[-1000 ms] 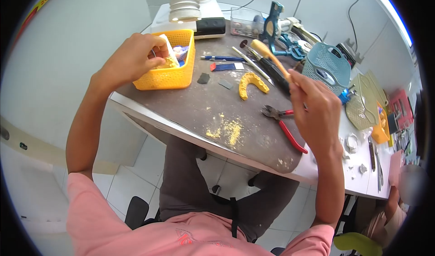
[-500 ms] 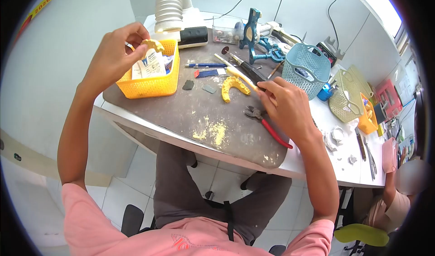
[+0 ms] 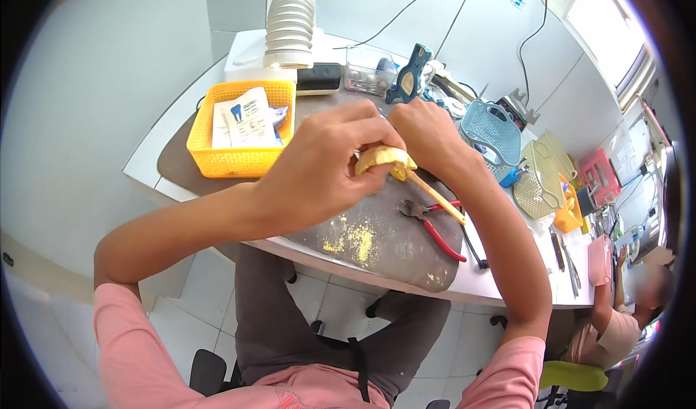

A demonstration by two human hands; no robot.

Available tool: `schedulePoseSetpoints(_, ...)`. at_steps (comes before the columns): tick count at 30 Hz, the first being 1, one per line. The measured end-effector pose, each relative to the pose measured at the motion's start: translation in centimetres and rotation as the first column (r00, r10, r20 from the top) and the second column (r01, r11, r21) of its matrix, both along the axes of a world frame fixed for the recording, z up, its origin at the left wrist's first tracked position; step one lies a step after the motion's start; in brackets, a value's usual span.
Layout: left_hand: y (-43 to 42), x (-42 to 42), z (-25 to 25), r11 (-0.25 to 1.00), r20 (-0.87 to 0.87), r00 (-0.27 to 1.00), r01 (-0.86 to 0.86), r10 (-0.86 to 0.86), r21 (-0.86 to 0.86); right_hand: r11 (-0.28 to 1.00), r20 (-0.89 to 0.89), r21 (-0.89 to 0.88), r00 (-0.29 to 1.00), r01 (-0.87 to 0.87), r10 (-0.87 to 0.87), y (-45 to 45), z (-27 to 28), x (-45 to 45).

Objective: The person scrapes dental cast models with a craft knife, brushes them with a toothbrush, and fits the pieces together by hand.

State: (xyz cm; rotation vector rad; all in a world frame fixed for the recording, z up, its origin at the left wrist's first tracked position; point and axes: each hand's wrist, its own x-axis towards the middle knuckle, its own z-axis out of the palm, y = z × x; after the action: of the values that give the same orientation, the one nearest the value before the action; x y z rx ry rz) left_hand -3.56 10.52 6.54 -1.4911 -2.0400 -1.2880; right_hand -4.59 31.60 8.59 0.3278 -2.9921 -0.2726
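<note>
My left hand (image 3: 322, 166) is closed around a yellow dental cast (image 3: 380, 158), held above the middle of the table. A slim pale wooden-looking stick (image 3: 436, 197) slants down to the right from beside the cast; whether a hand holds it I cannot tell. Just beyond the cast is my right hand (image 3: 428, 130), knuckles up and bent, its fingertips hidden. Red-handled cutting pliers (image 3: 444, 242) lie on the table below my right forearm. Yellow shavings (image 3: 355, 242) are scattered near the front edge.
A yellow basket (image 3: 235, 164) with paper packets stands left, beside a ribbed white hose (image 3: 290, 28). At the back stand a blue articulator (image 3: 412, 74) and a blue-grey basket (image 3: 493, 137). A person (image 3: 605, 326) sits at far right.
My left hand has come from over the yellow basket to the middle with the cast. The right hand has moved up and left. The view has shifted slightly.
</note>
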Motion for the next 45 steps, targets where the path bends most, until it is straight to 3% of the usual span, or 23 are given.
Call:
schedulePoseSetpoints(4,1.9,-1.1,-1.7,0.99,0.061,0.99,0.122,-0.126,0.066,0.999,-0.004,0.031,0.999,0.037,-0.037,0.4,-1.4,-1.5)
schedulePoseSetpoints(6,2.1,-1.5,-2.1,0.987,0.142,0.977,0.159,-0.159,0.01,0.998,0.035,0.026,0.998,0.055,-0.056,0.8,-1.5,-1.7)
schedulePoseSetpoints(8,2.0,-1.6,-2.6,0.983,0.255,0.952,0.182,-0.168,-0.032,0.951,-0.026,-0.29,0.992,0.111,-0.124,0.6,-0.9,-0.9)
schedulePoseSetpoints(9,1.9,-1.8,-3.1,0.982,0.267,0.949,0.185,-0.17,-0.03,0.913,-0.173,-0.406,0.977,0.044,-0.124,0.9,-1.1,-0.2)
schedulePoseSetpoints(10,1.6,-2.0,-3.6,0.976,0.341,0.918,0.217,-0.203,-0.002,0.911,-0.252,-0.413,0.96,0.009,-0.124,0.9,-0.5,0.8)
schedulePoseSetpoints(12,1.4,-2.2,-4.2,0.968,0.435,0.869,0.249,-0.235,0.025,0.809,-0.283,-0.587,0.945,-0.038,-0.162,1.3,0.0,3.3)
schedulePoseSetpoints(14,1.3,-2.3,-4.0,0.957,0.627,0.726,0.252,-0.283,0.142,0.687,-0.299,-0.72,0.936,-0.096,-0.183,0.7,0.3,6.9)
schedulePoseSetpoints(16,1.7,-3.0,-4.7,0.944,0.622,0.712,0.274,-0.327,0.183,0.646,-0.284,-0.761,0.93,-0.069,-0.234,0.3,-0.4,11.0)
schedulePoseSetpoints(18,2.1,-3.3,-5.2,0.927,0.604,0.703,0.27,-0.375,0.261,0.691,-0.424,-0.681,0.9,-0.242,-0.103,0.9,-2.8,14.3)
schedulePoseSetpoints(20,1.9,-2.5,-3.9,0.945,0.642,0.694,0.255,-0.326,0.204,0.748,-0.421,-0.632,0.9,-0.202,-0.112,-0.2,-4.7,17.0)
schedulePoseSetpoints(23,1.8,-2.7,-3.3,0.935,0.83,0.447,0.268,-0.333,0.231,0.835,-0.403,-0.53,0.91,-0.147,-0.095,-1.3,-6.8,18.5)
schedulePoseSetpoints(26,3.3,-2.5,-3.7,0.951,0.847,0.433,0.148,-0.309,0.271,0.871,-0.405,-0.469,0.912,-0.149,-0.062,-1.5,-7.6,19.3)
schedulePoseSetpoints(28,3.5,-3.0,-4.2,0.943,0.809,0.487,0.205,-0.329,0.261,0.893,-0.421,-0.419,0.907,-0.163,-0.032,-1.5,-7.5,19.9)
schedulePoseSetpoints(30,4.1,-2.5,-4.1,0.937,0.811,0.472,0.124,-0.344,0.326,0.9,-0.387,-0.404,0.922,-0.162,-0.008,-1.8,-6.9,20.9)
schedulePoseSetpoints(32,4.0,-3.4,-4.9,0.902,0.771,0.47,0.192,-0.43,0.386,0.893,-0.355,-0.425,0.935,-0.15,-0.012,-1.5,-6.7,22.4)
schedulePoseSetpoints(34,3.8,-3.3,-5.0,0.876,0.715,0.508,0.241,-0.48,0.417,0.761,-0.416,-0.629,0.896,-0.159,-0.157,-1.2,-7.6,23.4)
schedulePoseSetpoints(40,3.4,-3.1,-4.9,0.858,0.662,0.547,0.309,-0.513,0.41,0.754,-0.445,-0.645,0.864,-0.126,-0.236,-1.6,-9.1,23.1)
schedulePoseSetpoints(43,3.1,-2.9,-4.9,0.857,0.664,0.541,0.334,-0.516,0.393,0.653,-0.418,-0.739,0.873,-0.165,-0.253,-1.7,-8.6,22.3)
schedulePoseSetpoints(45,3.0,-2.9,-4.9,0.861,0.689,0.518,0.34,-0.506,0.377,0.606,-0.544,-0.731,0.804,-0.315,-0.239,-1.5,-7.8,20.9)
